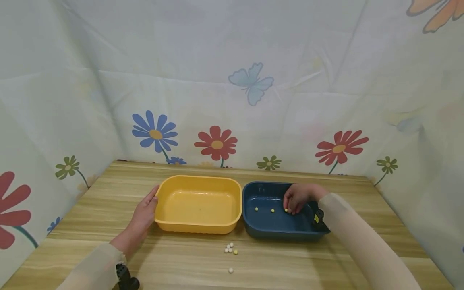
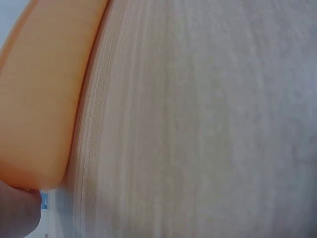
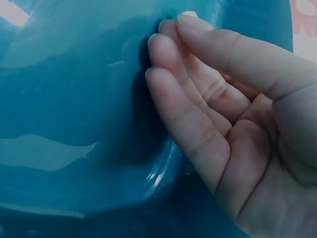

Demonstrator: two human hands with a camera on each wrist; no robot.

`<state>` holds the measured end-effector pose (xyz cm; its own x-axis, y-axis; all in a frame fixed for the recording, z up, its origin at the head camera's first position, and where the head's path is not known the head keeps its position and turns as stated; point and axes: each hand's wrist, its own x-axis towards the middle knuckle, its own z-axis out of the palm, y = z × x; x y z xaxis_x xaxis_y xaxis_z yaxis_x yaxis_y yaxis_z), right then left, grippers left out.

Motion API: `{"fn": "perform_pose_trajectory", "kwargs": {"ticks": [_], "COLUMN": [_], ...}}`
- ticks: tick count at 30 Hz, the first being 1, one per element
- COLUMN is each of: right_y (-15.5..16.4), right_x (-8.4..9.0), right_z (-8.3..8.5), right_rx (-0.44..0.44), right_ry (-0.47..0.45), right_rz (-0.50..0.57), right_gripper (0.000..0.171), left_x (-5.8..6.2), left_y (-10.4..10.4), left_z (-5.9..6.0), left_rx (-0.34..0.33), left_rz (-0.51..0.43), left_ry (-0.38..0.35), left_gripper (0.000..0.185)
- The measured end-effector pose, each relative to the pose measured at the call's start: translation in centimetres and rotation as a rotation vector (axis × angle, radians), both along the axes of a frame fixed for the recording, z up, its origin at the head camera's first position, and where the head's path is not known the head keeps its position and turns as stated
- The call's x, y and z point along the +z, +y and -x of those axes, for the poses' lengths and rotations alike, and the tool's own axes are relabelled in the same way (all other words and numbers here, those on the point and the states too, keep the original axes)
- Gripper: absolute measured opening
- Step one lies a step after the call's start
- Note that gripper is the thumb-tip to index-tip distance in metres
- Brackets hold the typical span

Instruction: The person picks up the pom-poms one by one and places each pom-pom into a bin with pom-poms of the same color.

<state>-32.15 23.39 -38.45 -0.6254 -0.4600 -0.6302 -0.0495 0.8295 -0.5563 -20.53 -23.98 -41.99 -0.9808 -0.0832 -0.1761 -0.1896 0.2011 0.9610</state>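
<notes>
My left hand [image 1: 146,209] lies flat on the table, with straight fingers resting against the left wall of an empty yellow tub [image 1: 198,177]. The left wrist view shows that tub's rim [image 2: 39,99] up close, with a fingertip [image 2: 17,213] under it. My right hand [image 1: 293,206] reaches down into a dark blue tub [image 1: 261,230]. Its thumb and fingertips [image 3: 163,44] are drawn together on a small yellow bead [image 1: 286,210] at the tub's floor. Two more yellow beads [image 1: 256,209] lie further left in the blue tub.
The two tubs stand side by side on a wooden table [image 1: 326,257]. In front of them lie a small cluster of white and yellow beads [image 1: 229,248] and a single white bead [image 1: 230,270]. Flowered cloth walls [image 1: 232,100] enclose the table on three sides.
</notes>
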Motion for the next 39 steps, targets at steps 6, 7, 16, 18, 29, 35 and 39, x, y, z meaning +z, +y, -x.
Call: {"fn": "perform_pose_trajectory", "kwargs": {"ticks": [6, 7, 16, 18, 29, 35, 39], "right_y": [-0.2, -0.3, -0.9, -0.9, -0.5, -0.1, 0.3], "right_x": [-0.2, -0.1, 0.2, 0.3, 0.1, 0.8, 1.9], "right_z": [-0.1, -0.1, -0.9, -1.1, -0.9, -1.0, -1.5], "right_rx": [-0.012, -0.007, -0.012, -0.014, 0.026, 0.025, 0.021], "right_ry": [0.026, 0.03, 0.051, 0.045, 0.0, 0.004, 0.061], "right_rz": [-0.033, -0.041, -0.075, -0.08, -0.075, -0.056, -0.026], "right_gripper": [0.006, 0.006, 0.008, 0.008, 0.012, 0.023, 0.026], "left_x": [-0.3, -0.3, -0.7, -0.8, -1.3, -1.6, -2.0], "left_y": [-0.1, -0.1, 0.1, 0.2, 0.5, 0.5, 0.5], "left_z": [0.3, 0.3, -0.3, -0.5, -1.0, -1.1, -1.1], "left_rx": [0.004, 0.004, 0.013, 0.011, 0.009, 0.02, 0.018], "left_rz": [0.01, 0.011, 0.01, 0.008, 0.025, 0.036, 0.031], "left_ry": [-0.009, -0.011, 0.003, 0.01, 0.035, 0.054, 0.075], "left_gripper": [0.055, 0.055, 0.055, 0.055, 0.055, 0.055, 0.055]}}
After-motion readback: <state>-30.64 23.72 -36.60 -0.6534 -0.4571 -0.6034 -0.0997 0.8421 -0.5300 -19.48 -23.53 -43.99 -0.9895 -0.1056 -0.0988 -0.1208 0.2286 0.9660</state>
